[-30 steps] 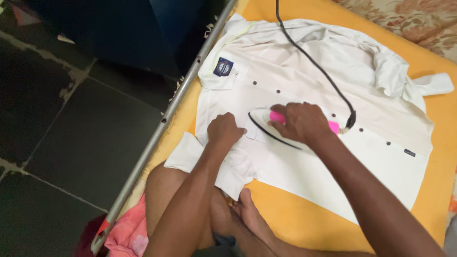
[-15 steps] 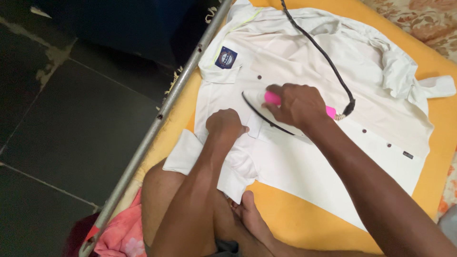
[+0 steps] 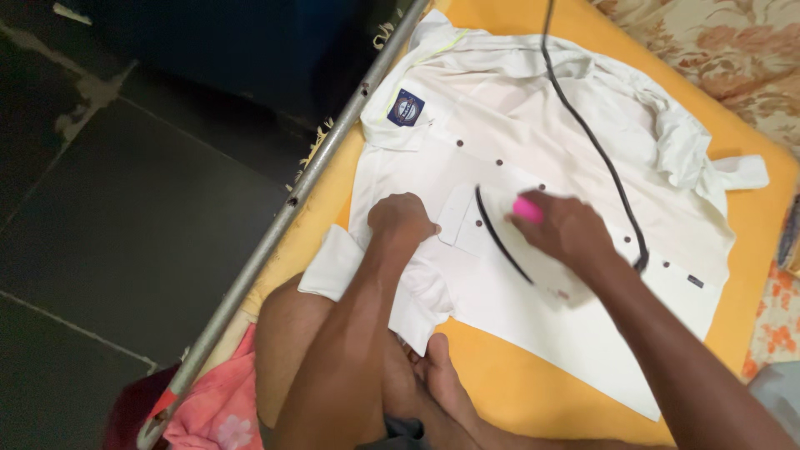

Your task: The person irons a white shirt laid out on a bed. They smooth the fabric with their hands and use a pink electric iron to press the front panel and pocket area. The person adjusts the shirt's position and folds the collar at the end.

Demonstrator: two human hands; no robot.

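**Pressing the white shirt on the orange mattress**

My bare foot (image 3: 442,379) rests on the orange foam mattress (image 3: 517,392). My left hand (image 3: 402,218), fingers curled shut, pins the one white button-front shirt (image 3: 533,117) flat. Just beyond, my right hand (image 3: 567,229) grips the pink handle of the single white electric iron (image 3: 510,229) on the shirt's placket. Its one black cord (image 3: 596,142) trails away across the cloth. A grey metal bed rail (image 3: 308,183) runs alongside.

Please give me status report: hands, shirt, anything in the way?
Right hand grips iron on white shirt. Left hand pins shirt flat. Black cord lies across shirt.
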